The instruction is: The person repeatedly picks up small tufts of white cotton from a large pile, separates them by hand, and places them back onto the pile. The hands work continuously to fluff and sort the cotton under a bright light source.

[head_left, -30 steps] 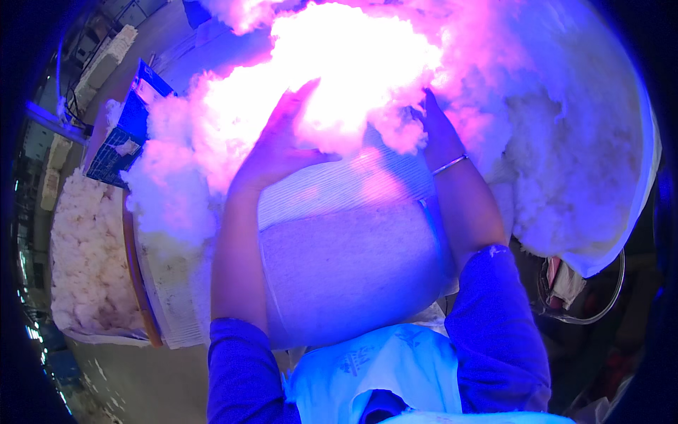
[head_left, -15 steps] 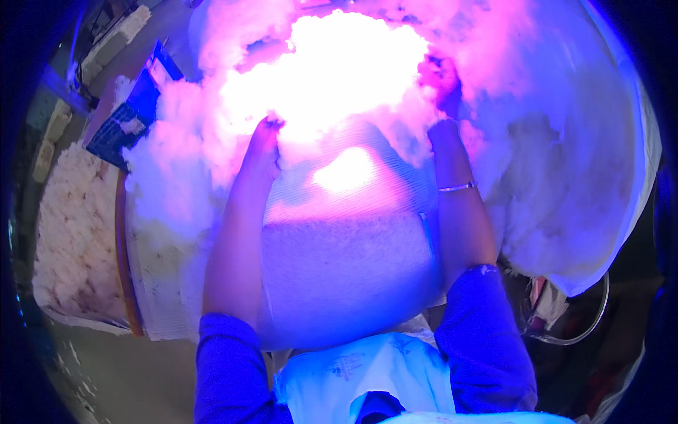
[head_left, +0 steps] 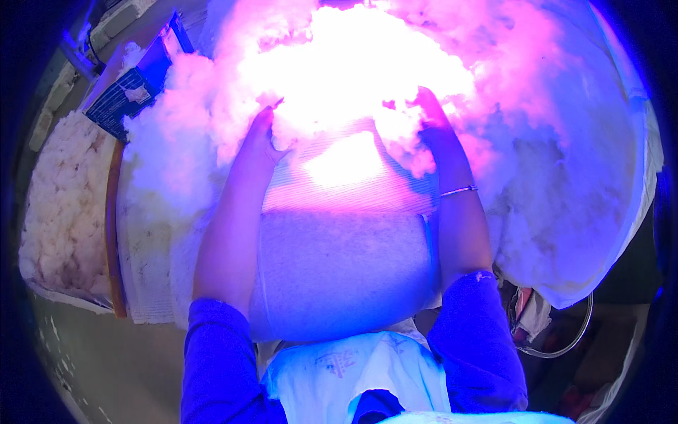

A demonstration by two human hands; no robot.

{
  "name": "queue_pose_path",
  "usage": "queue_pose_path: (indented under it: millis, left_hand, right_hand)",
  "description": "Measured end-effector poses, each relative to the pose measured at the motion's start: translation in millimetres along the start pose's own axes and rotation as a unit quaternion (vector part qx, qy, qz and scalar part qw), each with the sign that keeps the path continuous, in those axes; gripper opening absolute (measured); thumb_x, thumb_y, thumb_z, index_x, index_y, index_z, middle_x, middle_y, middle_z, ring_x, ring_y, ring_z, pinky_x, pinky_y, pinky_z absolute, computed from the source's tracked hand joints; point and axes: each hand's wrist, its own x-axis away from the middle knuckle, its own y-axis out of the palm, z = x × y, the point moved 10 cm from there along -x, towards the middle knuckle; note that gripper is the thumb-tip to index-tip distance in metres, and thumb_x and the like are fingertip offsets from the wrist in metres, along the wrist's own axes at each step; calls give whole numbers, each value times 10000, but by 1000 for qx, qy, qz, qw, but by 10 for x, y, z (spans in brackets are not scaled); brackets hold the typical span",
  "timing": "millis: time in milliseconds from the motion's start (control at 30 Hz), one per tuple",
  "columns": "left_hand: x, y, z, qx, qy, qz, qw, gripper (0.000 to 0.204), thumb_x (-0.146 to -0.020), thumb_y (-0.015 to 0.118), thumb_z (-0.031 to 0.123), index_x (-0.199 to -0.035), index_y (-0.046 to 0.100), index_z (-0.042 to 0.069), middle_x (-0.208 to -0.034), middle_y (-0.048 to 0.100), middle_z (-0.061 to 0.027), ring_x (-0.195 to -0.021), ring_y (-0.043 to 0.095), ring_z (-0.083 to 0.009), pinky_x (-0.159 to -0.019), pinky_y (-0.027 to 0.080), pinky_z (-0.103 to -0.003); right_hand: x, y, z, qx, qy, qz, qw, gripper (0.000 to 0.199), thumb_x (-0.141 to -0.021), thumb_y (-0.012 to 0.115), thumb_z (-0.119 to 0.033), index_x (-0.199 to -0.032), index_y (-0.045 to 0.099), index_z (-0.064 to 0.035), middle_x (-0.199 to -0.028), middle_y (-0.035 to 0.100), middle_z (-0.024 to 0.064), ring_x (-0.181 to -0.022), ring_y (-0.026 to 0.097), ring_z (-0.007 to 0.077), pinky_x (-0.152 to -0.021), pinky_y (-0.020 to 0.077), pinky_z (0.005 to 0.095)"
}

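left hand [head_left: 260, 138]: thumb apart from fingers, hold unclear in glare | right hand [head_left: 438, 130]: loosely curved, hold unclear | fluffy fibre mass [head_left: 360, 67]: upper centre, meeting both hands' fingertips along its lower edge

Setting reads as workshop: loose fluff [head_left: 381, 63] lies heaped along far edge of worktop [head_left: 399, 198]; pale fibre [head_left: 67, 205] fills space beyond left edge; blue carton [head_left: 120, 107] sits near far left corner.
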Motion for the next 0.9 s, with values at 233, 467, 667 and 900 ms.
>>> queue_pose_path:
  millis: [233, 467, 667, 900]
  left_hand:
    - [127, -221, 188, -299, 104, 133, 939, 621, -780, 666, 96, -1328, 384, 17, -1071, 567, -127, -935, 616, -232, -785, 523, -336]
    - [124, 21, 84, -169, 55, 98, 979, 618, -806, 651, 253, -1304, 392, -4, -1061, 569, -178, -855, 624, -308, -795, 517, -416]
    - [156, 742, -29, 228, -76, -82, 967, 751, -871, 392, 567, -1288, 349, -56, -1156, 477, -314, -895, 550, -465, -568, 482, -545]
    - [188, 853, -43, 189, -87, -79, 975, 633, -903, 434, 498, -1241, 433, -38, -1103, 555, -293, -893, 592, -456, -711, 512, -568]
  right_hand:
    - [-23, -380, -77, -117, -115, 219, 962, 481, -788, 699, -283, -1189, 558, -57, -1148, 592, 134, -963, 620, 298, -788, 533, 387]
    - [394, -544, -988, -23, -298, 331, 895, 408, -773, 709, -192, -1166, 604, -168, -1134, 607, 81, -950, 631, 267, -778, 545, 357]
    - [456, -239, -1421, -78, -312, 193, 927, 160, -794, 678, -225, -927, 683, -135, -895, 655, 23, -775, 657, 199, -691, 542, 314]
    - [255, -38, -1174, -37, -197, 171, 965, 197, -798, 660, -254, -966, 627, -157, -804, 624, 1, -703, 639, 188, -618, 521, 325]
